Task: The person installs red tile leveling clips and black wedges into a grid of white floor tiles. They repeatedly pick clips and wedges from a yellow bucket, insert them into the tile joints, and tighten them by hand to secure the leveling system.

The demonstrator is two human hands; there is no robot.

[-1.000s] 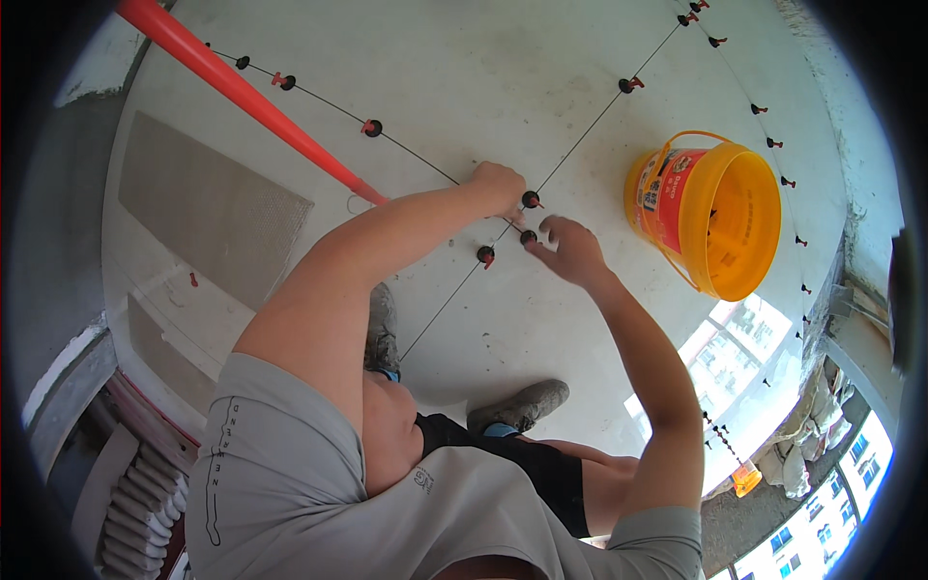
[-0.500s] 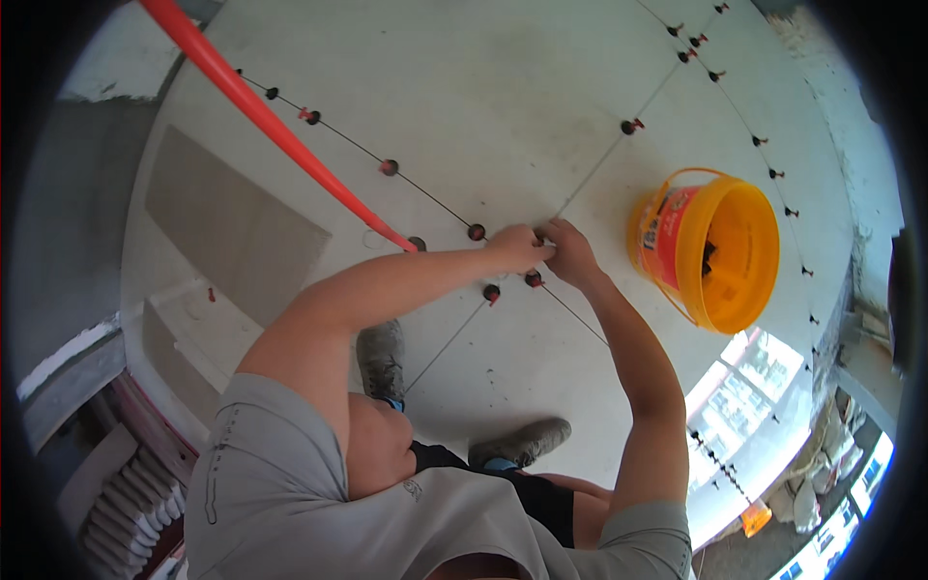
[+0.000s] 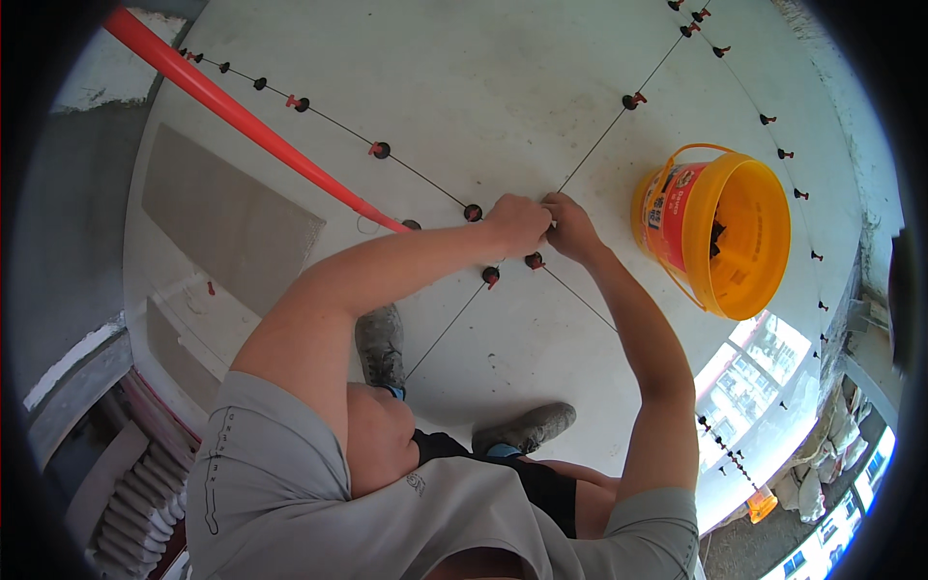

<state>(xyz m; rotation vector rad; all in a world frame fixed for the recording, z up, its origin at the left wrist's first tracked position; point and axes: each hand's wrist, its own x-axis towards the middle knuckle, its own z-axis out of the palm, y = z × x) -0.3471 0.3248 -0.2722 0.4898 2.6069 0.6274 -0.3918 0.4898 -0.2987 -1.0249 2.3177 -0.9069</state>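
My left hand (image 3: 520,224) and my right hand (image 3: 572,227) meet over the crossing of the floor tile joints, fingers closed together. A small light bit shows between them, but what they hold is mostly hidden. Close around them, black tile levelers with red T-shaped tops stand in the joints: one leveler (image 3: 473,213) left of my left hand, another leveler (image 3: 535,260) just below the hands, and a third leveler (image 3: 491,276) nearer to me. A thick red tube or handle (image 3: 261,135) slants down from the upper left and ends beside my left forearm.
A yellow bucket (image 3: 768,232) with dark pieces inside leans open toward the right. More levelers line the joints, such as one leveler (image 3: 633,101) farther off. My shoes (image 3: 527,429) are on the pale tiles. Small orange container (image 3: 762,505) sits at lower right.
My left hand has curled more tightly and turned over slightly beside the right hand. The whole scene has shifted a little in view; the bucket and levelers stay where they stood.
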